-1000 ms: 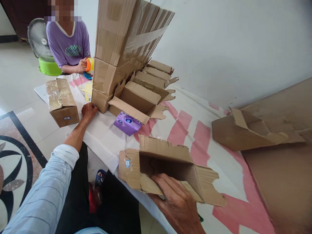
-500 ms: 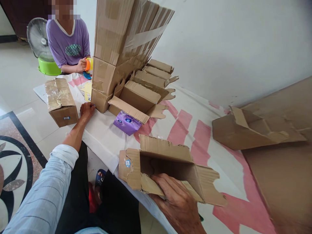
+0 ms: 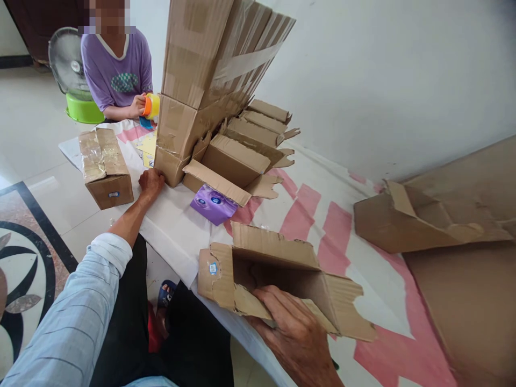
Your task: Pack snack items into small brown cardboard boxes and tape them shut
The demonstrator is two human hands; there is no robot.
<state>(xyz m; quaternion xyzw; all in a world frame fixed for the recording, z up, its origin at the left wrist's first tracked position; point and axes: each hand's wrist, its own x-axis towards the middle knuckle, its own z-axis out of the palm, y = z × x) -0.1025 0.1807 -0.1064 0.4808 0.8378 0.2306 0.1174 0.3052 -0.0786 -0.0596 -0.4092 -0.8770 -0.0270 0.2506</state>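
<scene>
My right hand [image 3: 296, 328] grips the near side of an open cardboard box [image 3: 282, 244], fingers over its flap and thumb outside. The box stands at the near edge of the cloth-covered table [image 3: 173, 220], its flaps spread. My left hand [image 3: 152, 184] is closed beside the bottom corner of the tall stack of cardboard boxes [image 3: 171, 166]; its fingertips are hidden, so what they hold cannot be made out. A taped box [image 3: 108, 191] lies left of this hand. A purple packet [image 3: 213, 204] rests below the flap of another open box [image 3: 236, 158].
More open boxes [image 3: 258, 131] line the stack's right side. Large cardboard pieces [image 3: 459, 301] stand at the right, near the wall. Across the table a person in a purple shirt [image 3: 121, 70] holds a tape roll [image 3: 151, 106]. A fan [image 3: 72, 64] stands behind.
The view has shifted slightly, moving the stack and far objects a little rightward. My right hand keeps its grip on the box; my left hand stays by the stack's corner.
</scene>
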